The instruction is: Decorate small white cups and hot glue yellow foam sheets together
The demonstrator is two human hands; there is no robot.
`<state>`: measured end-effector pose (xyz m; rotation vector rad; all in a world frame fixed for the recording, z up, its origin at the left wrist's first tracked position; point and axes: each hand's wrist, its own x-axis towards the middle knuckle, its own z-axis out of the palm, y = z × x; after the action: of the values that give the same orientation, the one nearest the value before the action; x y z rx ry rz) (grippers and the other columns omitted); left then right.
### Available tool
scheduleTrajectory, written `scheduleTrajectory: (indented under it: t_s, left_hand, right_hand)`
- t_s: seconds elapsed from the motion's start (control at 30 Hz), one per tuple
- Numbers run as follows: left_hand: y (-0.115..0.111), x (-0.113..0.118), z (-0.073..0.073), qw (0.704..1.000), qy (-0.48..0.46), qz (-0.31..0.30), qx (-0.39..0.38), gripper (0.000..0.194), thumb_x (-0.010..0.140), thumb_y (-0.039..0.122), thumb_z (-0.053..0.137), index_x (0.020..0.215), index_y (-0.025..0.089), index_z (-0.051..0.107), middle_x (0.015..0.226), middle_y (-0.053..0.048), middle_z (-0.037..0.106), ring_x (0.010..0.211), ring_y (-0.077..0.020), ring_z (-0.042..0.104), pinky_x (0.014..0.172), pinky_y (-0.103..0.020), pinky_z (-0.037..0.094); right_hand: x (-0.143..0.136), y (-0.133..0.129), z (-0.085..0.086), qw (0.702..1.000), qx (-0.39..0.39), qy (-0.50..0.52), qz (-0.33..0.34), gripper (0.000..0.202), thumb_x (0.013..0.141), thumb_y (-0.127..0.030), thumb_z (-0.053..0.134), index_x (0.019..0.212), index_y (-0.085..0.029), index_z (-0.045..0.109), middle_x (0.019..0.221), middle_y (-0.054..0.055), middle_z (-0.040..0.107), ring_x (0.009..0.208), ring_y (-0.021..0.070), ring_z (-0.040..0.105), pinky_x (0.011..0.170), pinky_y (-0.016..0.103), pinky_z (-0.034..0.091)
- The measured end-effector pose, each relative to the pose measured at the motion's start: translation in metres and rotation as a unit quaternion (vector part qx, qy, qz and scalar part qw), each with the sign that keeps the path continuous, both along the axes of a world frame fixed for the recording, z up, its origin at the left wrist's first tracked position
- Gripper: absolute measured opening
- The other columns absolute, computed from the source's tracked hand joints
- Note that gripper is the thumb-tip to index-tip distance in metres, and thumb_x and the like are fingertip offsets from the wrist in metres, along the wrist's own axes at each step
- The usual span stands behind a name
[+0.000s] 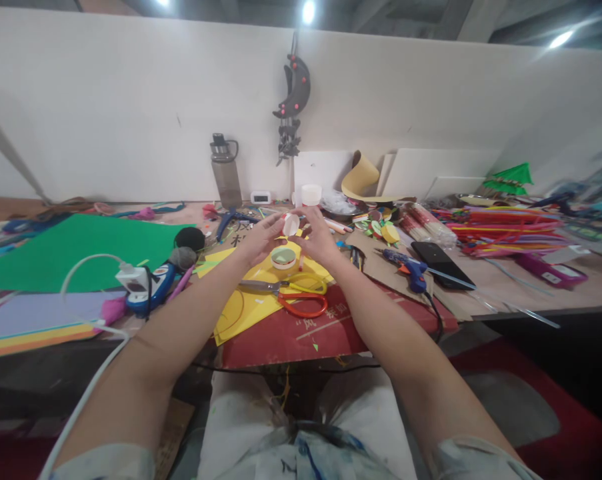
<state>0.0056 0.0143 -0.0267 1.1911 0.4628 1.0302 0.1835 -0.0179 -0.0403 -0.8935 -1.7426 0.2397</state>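
Observation:
Above the middle of the table I hold a small round white piece (291, 225) with a touch of red at its edge. My left hand (261, 239) is closed on its left side. My right hand (318, 235) curls in from the right, fingertips at the same piece; their exact contact is blurred. Just below stands a small round tub (283, 258) with a pale green inside, on yellow sheets (231, 321). Nearer to me lie scissors with a yellow and a red handle loop (303, 305), blades pointing left.
A hot glue gun (408, 267) and a black phone (443, 265) lie right; colourful pipe cleaners (505, 230) behind. At left are a green sheet (81, 250), a blue-and-white power strip (151, 290) and a white cable (88, 370). A bottle (225, 175) stands by the wall.

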Motion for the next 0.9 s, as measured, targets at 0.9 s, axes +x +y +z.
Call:
scheduleTrajectory:
  t_s: [0.9]
  left_hand:
    - [-0.0023,-0.0008,0.0029,1.000,0.013,-0.011,0.026,0.059,0.061,0.039,0.099,0.113,0.021,0.078,0.113,-0.007,0.077,0.089,-0.0149,0.069,0.071,-0.025,0.051]
  right_hand:
    - [-0.0060,-0.0029,-0.0024,1.000,-0.007,0.001,0.000,0.051,0.079,-0.013,0.072,0.126,-0.026,0.056,0.122,0.010,0.050,0.106,0.0248,0.061,0.072,0.038,0.067]
